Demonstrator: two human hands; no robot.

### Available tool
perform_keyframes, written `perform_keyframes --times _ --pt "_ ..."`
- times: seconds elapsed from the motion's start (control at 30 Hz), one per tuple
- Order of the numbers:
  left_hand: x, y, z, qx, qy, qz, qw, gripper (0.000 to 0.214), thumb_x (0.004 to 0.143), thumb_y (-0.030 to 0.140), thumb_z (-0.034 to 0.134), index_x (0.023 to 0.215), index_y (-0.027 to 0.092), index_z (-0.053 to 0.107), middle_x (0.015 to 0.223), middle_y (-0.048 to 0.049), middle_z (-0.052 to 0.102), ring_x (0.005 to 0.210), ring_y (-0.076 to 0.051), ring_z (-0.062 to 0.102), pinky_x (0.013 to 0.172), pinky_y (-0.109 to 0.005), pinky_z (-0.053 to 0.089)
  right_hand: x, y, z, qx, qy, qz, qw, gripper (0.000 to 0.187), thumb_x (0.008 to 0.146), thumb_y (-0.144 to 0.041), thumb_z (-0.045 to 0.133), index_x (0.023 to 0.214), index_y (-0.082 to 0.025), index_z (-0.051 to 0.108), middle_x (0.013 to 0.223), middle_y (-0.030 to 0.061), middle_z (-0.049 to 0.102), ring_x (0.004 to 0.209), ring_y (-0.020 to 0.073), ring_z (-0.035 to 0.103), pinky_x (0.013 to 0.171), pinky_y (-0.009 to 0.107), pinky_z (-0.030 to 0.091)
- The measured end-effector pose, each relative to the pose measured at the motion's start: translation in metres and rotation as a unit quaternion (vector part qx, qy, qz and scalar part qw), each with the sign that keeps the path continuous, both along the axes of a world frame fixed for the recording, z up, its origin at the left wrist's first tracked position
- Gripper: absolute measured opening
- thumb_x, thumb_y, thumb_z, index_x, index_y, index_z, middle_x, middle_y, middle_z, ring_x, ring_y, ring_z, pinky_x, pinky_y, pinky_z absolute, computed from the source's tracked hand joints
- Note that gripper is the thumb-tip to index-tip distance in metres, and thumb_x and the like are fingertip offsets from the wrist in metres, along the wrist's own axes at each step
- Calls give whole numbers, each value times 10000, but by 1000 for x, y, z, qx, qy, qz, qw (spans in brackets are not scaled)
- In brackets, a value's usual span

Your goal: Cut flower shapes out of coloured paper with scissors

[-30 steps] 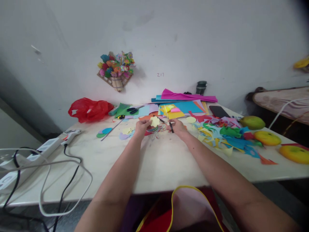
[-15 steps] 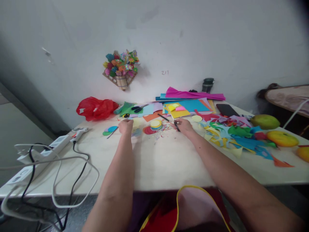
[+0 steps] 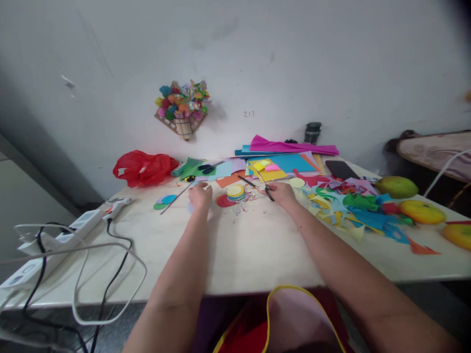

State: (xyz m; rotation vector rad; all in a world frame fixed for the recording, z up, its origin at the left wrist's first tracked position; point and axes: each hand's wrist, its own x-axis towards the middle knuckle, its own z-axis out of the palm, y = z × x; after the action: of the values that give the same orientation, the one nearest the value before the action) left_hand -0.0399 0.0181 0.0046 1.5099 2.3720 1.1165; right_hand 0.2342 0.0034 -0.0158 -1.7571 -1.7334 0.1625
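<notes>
My left hand (image 3: pixel 200 196), its fingers curled, is low over the table beside the paper circles. What its fingertips touch is too blurred to make out, and a bit of pale blue paper shows at its near left side. My right hand (image 3: pixel 281 194) is closed round the handles of scissors (image 3: pixel 270 192), whose blades are spread. Between the hands lie a stack of round paper pieces (image 3: pixel 235 191), pale yellow on top, and red paper circles (image 3: pixel 222 201). Small paper snippets surround the stack. Left of my left hand lie a thin dark stick (image 3: pixel 176 197) and blue and green circles (image 3: pixel 169 199).
A red plastic bag (image 3: pixel 143 167), dark-handled scissors (image 3: pixel 208 168) and coloured sheets (image 3: pixel 283 163) line the back. Paper scraps (image 3: pixel 331 208), a phone (image 3: pixel 341 169) and mango-like fruits (image 3: pixel 421 212) are at right. A power strip (image 3: pixel 55 250) with loose cables occupies the left.
My left hand has moved right, off the stick and over the pale circles beside it, uncovering more of the stick. My right hand stays on the scissors. The view has shifted slightly.
</notes>
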Motion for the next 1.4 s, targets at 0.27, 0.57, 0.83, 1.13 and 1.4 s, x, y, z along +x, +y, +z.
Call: perform_keyframes --times 0.27,0.57,0.83,1.13,1.4 --pt "48 -3 -18 -48 121 -177 976 420 825 403 628 1177 178 673 1234 -124 665 1235 -277 517 965 -322 421 -6 -12 12 -76 -79 -22 994 342 809 -426 633 1082 -256 749 1043 60 754 963 236 668 680 275 420" --pt "48 4 -28 -53 82 -199 975 555 764 372 722 1274 205 579 1221 -99 670 1214 -245 528 945 -307 422 -10 -12 16 -112 -108 -31 987 380 823 -429 619 1150 -265 721 1115 58 734 1035 239 654 719 284 437" --pt "46 1 -22 -34 83 -212 973 538 708 340 749 1212 187 640 1207 -117 664 1147 -278 560 911 -335 441 -12 -14 18 -106 -129 -44 985 364 810 -421 628 1128 -276 731 1120 66 731 1049 249 651 744 285 458" --pt "43 5 -26 -35 46 -223 973 526 694 305 757 1200 206 656 1123 -92 693 1018 -249 626 844 -322 477 -15 -15 19 -125 -153 -33 980 368 810 -421 619 1114 -249 734 1115 95 727 1038 252 661 758 291 470" --pt "44 5 -26 -52 111 -221 968 506 756 374 699 1242 241 653 1149 -96 669 1078 -269 595 906 -340 452 -15 -14 17 -118 -153 -37 981 351 806 -412 613 1090 -249 739 1101 94 731 1032 261 662 754 302 464"
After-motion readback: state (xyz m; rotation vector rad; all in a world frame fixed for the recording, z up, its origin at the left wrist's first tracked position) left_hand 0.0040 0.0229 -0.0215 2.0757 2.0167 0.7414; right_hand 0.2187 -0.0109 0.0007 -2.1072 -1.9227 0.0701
